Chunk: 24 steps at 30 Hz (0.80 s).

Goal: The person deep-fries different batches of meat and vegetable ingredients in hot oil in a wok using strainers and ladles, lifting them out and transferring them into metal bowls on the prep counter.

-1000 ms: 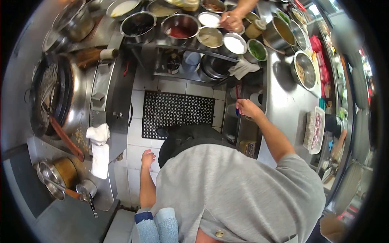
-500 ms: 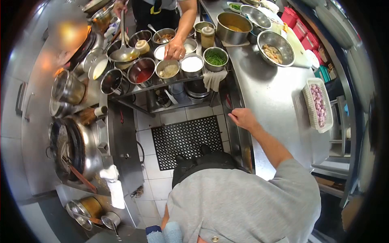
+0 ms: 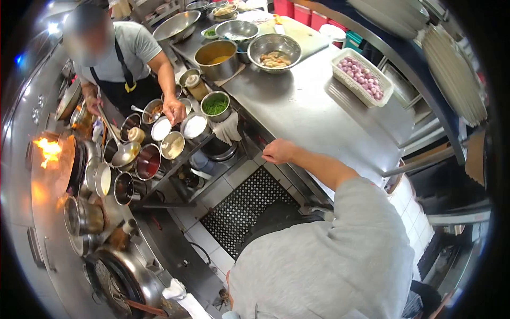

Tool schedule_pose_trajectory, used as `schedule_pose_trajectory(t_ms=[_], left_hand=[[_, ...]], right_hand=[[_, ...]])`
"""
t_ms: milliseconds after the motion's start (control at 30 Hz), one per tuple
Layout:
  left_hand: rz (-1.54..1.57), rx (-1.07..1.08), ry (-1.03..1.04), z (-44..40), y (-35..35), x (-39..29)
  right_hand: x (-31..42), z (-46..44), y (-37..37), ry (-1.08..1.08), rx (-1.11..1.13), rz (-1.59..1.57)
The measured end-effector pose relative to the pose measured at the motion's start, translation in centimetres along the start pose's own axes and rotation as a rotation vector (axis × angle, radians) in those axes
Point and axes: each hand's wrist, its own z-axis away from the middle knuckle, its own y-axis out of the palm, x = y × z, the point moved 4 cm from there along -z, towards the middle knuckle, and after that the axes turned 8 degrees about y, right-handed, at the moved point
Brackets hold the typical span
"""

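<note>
My right hand (image 3: 279,151) is curled into a loose fist, with nothing visible in it. It hangs beside the front edge of the steel counter (image 3: 313,127), above the gap near the floor mat (image 3: 244,207). My left hand is out of sight. Nearest to the fist are a pot of chopped green herbs (image 3: 215,105) and a white cloth (image 3: 227,130) draped over the shelf edge. On the counter beyond stand a perforated bowl (image 3: 260,47) of pale pieces and a white basket (image 3: 380,100) of small purple shallots.
A co-worker's hand (image 3: 174,110) hovers over bowls of white powder; the other grips a ladle (image 3: 126,153). Flames (image 3: 49,150) rise at the stove on the left. Stacked plates (image 3: 451,74) stand on the upper right shelf. A large wok (image 3: 114,276) sits lower left.
My view has turned to the right, and flames flare higher at the stove. The co-worker's hand has lifted from the bowl of pale paste towards the white powder. My fist stays closed.
</note>
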Motion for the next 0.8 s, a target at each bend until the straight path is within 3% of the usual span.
schedule_pose_trajectory(t_ms=[333, 567, 800], left_hand=[[-0.124, 0.415, 0.033, 2.8, 13.1, 1.3], [-0.153, 0.473, 0.013, 4.7, 15.2, 2.9], [-0.141, 0.471, -0.009, 7.1, 16.2, 4.7]], right_hand=[[-0.3, 0.3, 0.8, 0.006, -0.019, 0.061], [0.0, 0.2, 0.6, 0.072, 0.084, 0.121], [0.3, 0.2, 0.0, 0.032, 0.033, 0.119]])
